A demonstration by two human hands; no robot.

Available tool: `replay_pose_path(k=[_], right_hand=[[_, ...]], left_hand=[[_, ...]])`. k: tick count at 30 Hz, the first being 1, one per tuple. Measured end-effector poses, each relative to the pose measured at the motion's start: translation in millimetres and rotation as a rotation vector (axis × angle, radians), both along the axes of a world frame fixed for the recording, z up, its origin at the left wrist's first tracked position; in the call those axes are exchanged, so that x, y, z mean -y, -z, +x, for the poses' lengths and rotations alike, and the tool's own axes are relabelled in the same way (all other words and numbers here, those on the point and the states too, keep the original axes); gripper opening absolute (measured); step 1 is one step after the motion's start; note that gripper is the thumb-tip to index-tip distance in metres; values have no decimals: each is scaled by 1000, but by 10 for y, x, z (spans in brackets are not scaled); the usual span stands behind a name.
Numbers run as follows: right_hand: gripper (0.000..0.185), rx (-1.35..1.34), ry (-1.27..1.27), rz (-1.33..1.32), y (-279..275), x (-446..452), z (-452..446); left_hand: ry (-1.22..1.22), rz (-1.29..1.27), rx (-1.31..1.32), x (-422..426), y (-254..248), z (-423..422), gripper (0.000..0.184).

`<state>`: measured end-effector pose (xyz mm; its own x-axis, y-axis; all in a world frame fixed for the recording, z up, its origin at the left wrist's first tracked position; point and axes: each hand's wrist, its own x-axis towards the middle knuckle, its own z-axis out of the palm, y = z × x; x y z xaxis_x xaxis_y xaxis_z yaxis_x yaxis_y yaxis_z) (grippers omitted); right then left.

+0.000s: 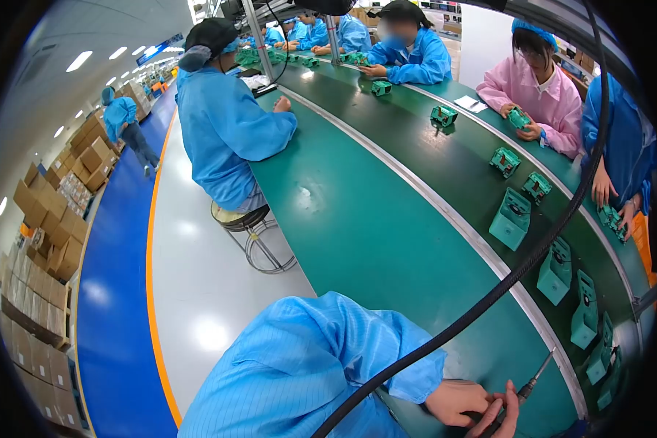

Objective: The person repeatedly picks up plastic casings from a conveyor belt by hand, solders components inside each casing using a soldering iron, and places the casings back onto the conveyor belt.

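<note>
Green surface (358, 219) by the belt (343, 91), housings (511, 223) on it; R hand (509, 416) grips driver (525, 390), tip nr rail (516, 286), poss. scrape if it slips; L hand (456, 401) alongside, can't tell if open.

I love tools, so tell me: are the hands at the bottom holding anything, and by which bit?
Yes: the right hand holds a thin screwdriver-like tool by its handle end, with the pointed tip sticking out.
</note>
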<state>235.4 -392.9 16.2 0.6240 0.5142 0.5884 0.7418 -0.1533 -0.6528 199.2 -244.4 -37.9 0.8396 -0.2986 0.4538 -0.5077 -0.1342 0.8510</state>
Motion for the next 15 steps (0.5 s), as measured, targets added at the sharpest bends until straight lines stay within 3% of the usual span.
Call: replay_pose_path(k=[2, 15], right_hand=[[22, 23, 1, -12, 9, -35, -5], [20, -42, -18, -11, -38, -139, -13]], left_hand=[[41, 13, -75, -42, -75, -22, 17], [-18, -44, 33, -107, -73, -57, 17]])
